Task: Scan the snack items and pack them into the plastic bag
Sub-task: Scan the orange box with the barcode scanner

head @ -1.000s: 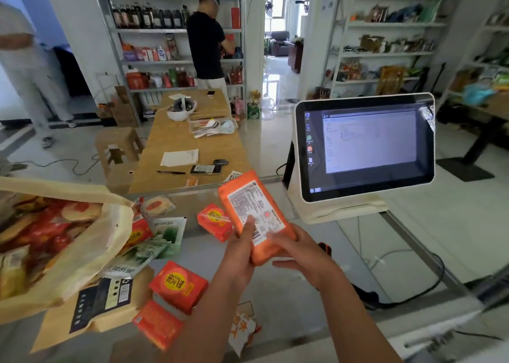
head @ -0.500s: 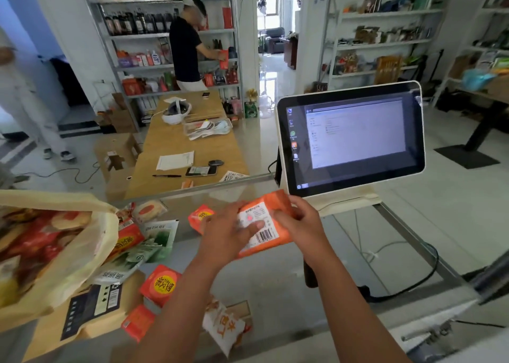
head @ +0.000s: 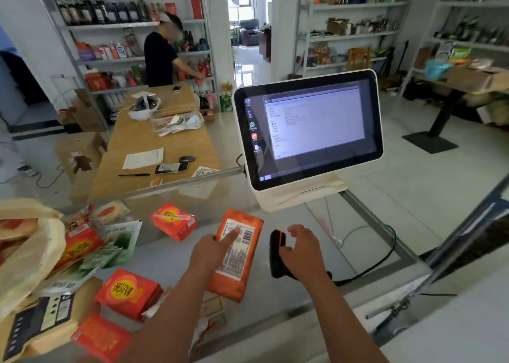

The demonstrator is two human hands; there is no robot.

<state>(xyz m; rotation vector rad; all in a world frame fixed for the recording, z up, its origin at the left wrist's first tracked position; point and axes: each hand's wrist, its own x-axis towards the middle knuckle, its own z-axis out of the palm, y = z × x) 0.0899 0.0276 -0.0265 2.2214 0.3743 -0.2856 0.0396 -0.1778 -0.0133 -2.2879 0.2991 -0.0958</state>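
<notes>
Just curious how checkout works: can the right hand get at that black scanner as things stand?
Probably yes. The right hand is open, right over the scanner, with nothing between them; the left hand holds the orange packet aside.

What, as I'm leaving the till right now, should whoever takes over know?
Left hand holds the orange snack pack, barcode label up, over the glass counter.
Right hand is open at the black barcode scanner, not yet gripping it.
Plastic bag at the left already has snacks in it.
Left to do: scan this pack, bag it, then the red boxes and green packets lying loose.
</notes>
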